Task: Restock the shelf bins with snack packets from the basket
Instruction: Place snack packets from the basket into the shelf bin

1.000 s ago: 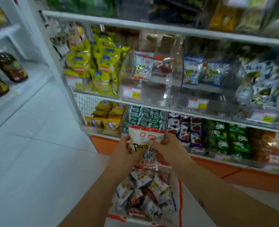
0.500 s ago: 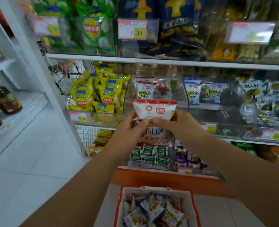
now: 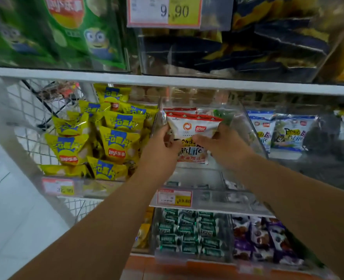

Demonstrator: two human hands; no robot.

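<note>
1. The snack packet sits at the mouth of the clear shelf bin; the left hand and right hand each pinch one side in their grip.
2. It looks light, soft and slippery; the sealed edges seem the safest hold.
3. The bin's contents are blurred; the basket is out of view.

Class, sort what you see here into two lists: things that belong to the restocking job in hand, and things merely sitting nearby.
Belongs to the job: white snack packet with a red top edge; left hand and right hand, both gripping it; clear plastic shelf bin.

Just sitting nearby: yellow foil crisp packets; large green crisp bags; small green-wrapped sweets; red-and-yellow price tag.
</note>
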